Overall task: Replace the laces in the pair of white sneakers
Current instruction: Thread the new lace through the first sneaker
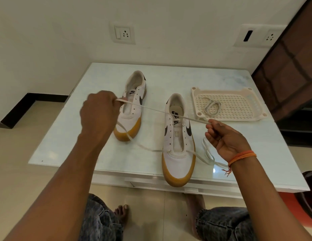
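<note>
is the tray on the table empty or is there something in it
Not empty. A coiled lace lies inside the tray, on its perforated floor near the left side.

Glossy glass table (230, 80), perforated plastic tray (238, 117) (matt), flat cloth lace (155, 110)

Glass-topped table (92, 153) bears two sneakers (178, 150), tray (228, 117).
</note>
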`<state>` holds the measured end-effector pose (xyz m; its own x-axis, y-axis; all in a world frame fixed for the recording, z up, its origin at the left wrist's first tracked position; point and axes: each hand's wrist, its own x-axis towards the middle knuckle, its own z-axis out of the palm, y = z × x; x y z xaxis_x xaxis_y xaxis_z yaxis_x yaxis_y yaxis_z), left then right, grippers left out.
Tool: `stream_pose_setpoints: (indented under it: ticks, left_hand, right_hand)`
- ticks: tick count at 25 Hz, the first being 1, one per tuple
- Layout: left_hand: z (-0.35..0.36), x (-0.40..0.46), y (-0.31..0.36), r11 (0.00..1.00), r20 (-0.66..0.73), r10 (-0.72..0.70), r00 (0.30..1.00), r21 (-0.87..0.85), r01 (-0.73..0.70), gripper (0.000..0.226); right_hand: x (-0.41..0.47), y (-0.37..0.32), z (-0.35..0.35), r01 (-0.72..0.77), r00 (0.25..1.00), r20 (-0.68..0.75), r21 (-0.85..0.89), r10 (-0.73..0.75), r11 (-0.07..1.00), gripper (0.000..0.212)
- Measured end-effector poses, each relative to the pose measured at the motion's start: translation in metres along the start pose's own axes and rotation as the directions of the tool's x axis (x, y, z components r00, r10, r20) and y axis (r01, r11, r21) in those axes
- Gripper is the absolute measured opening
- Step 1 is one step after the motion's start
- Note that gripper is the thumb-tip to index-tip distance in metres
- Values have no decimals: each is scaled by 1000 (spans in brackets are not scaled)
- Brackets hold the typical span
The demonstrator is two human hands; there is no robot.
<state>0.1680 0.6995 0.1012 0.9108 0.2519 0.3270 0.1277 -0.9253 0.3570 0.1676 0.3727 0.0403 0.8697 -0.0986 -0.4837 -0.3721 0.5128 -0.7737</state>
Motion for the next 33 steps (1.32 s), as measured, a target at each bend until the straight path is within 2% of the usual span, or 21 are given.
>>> stream_pose_setpoints:
  ticks: [3,7,10,12,14,16,17,19,21,23,26,30,31,33]
  left_hand:
    - [-5,4,-15,992,4,-124,992,-15,125,53]
    - [-3,-1,-20,941,213,-330,920,154,302,34]
    - [-8,-4,-10,875,350,-442,826,372,311,36]
    - [-11,-4,-8,849,327,-459,826,434,301,31]
    - [-11,-5,-9,899,239,-369,898,338,279,22]
    - [-6,-8,7,984,225,-174,959,3,178,20]
    - [-2,-10,23,974,259,-62,964,-197,115,18]
    - [8,-26,59,897,372,186,910,-442,-2,14]
    - [23,-42,84,833,469,343,814,-553,-32,18]
    - [34,-49,89,798,538,378,754,-602,30,18]
    - [44,-47,83,827,610,300,734,-550,118,17]
    - [52,-47,86,859,567,199,799,-494,135,12]
    - [53,-48,86,876,534,185,825,-471,108,10]
    - [56,-50,86,923,460,222,860,-385,-32,13]
  right_hand:
    - [-1,5,2,-31,999,32,-31,32,999,11]
    - [-2,14,12,-37,990,129,-96,49,995,15]
    - [-5,20,18,1,970,238,-226,54,974,20]
    - [-8,21,20,73,957,288,-325,25,943,21]
    - [-12,20,22,157,950,312,-423,-20,892,23]
    - [-16,19,25,296,928,357,-528,-108,796,26]
    - [-18,20,29,373,901,408,-549,-149,748,25]
    - [-22,20,35,474,837,520,-536,-169,699,22]
    - [-26,19,40,497,797,587,-504,-142,707,18]
    - [-27,17,40,509,786,605,-513,-129,691,18]
    - [-24,18,36,554,789,599,-594,-140,583,22]
    - [-19,20,31,564,813,555,-674,-177,476,23]
    - [-16,18,28,536,838,509,-698,-197,474,24]
    - [-7,14,20,434,901,352,-752,-256,496,21]
